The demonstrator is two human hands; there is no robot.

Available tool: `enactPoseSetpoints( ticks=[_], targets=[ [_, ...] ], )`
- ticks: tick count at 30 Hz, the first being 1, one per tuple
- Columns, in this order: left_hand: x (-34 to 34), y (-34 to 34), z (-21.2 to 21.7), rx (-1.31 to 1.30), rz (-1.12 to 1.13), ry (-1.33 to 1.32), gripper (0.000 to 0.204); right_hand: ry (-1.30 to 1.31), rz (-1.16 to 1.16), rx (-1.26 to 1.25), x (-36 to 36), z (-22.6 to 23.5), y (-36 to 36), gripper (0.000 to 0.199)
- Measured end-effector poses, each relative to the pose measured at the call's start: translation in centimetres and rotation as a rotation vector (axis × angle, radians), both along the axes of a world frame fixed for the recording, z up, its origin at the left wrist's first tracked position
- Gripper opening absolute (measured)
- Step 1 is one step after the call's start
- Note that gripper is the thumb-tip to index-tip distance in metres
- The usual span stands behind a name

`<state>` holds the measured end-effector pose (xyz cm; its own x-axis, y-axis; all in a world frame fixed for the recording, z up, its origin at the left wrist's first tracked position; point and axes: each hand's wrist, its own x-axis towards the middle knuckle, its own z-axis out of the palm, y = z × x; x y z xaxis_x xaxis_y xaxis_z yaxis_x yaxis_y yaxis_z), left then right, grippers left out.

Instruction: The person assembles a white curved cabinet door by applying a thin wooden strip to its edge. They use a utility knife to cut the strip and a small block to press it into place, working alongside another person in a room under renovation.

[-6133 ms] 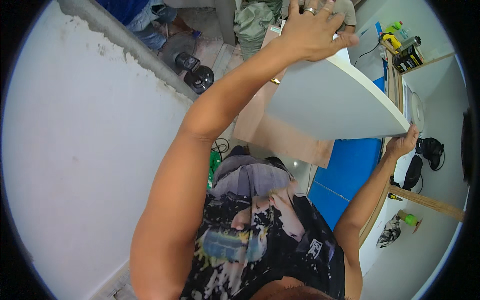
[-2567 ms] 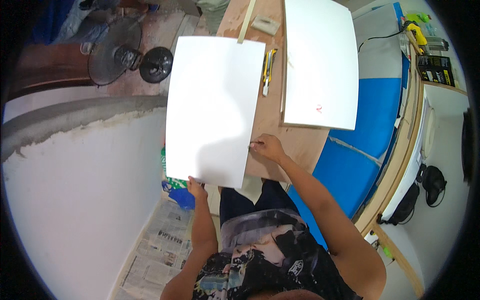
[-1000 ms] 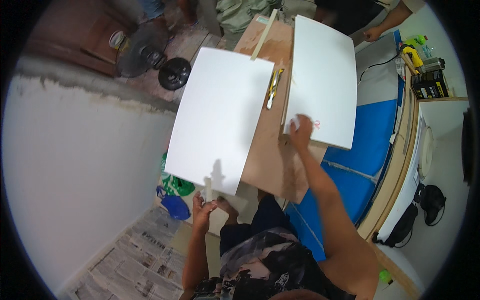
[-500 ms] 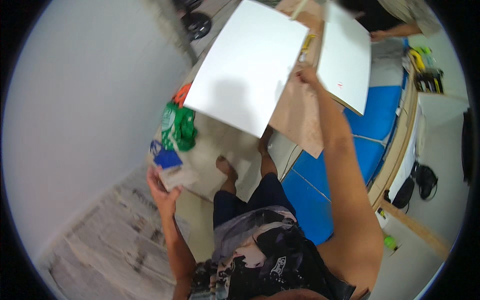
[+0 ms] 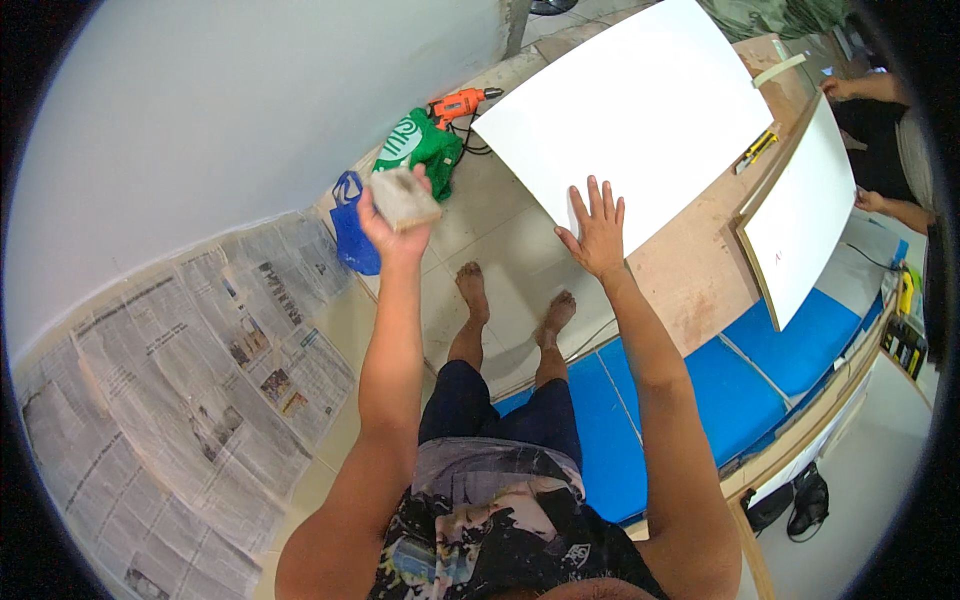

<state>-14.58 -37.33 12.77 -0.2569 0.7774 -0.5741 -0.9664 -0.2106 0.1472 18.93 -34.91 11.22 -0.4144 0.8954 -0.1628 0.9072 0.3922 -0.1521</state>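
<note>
My left hand [image 5: 396, 222] is wrapped round a pale rectangular block [image 5: 405, 198] with a brownish, smudged face, held up away from the panels. Whether it is wood or a sponge-like sanding block, I cannot tell. My right hand [image 5: 598, 230] lies flat with fingers spread on the near edge of a large white panel [image 5: 640, 110]. That panel rests partly on a brown board [image 5: 690, 270] and juts out to the left over the floor. To the right, another person's hands [image 5: 868, 200] hold a second white panel [image 5: 805, 220], tilted up on its edge.
A yellow utility knife [image 5: 757, 150] and a pale strip [image 5: 778, 70] lie on the brown board. By the wall are an orange drill [image 5: 462, 105], a green bag [image 5: 425, 145] and a blue bag [image 5: 352, 235]. Newspaper [image 5: 190, 370] covers the left floor; blue cushions [image 5: 740, 385] are at right.
My right hand has gone from the large panel's right edge to flat on its near edge. The left hand has come up with the block. The other person's panel is tilted more; my view has shifted.
</note>
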Motion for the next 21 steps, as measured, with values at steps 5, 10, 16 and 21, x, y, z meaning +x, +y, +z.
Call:
enactPoseSetpoints(
  ticks=[5, 10, 16, 21],
  targets=[
    [2.6, 5.2, -6.3, -0.158, -0.205, 0.103, 0.061, -0.021, 0.131, -0.061, 2.0, 0.7, 2.0, 0.077],
    [5.6, 10.9, -7.7, -0.311, -0.197, 0.533, 0.059, -0.135, 0.064, 0.088, 8.8, -1.4, 8.8, 0.073],
    [6.0, 13.7, -10.4, -0.240, -0.129, 0.668, 0.059, -0.050, -0.023, 0.167, 9.6, -1.8, 11.2, 0.066],
    [6.8, 14.0, -11.2, -0.256, -0.072, 0.655, 0.059, -0.049, -0.016, 0.160, 10.0, -1.7, 11.3, 0.066]
  ],
)
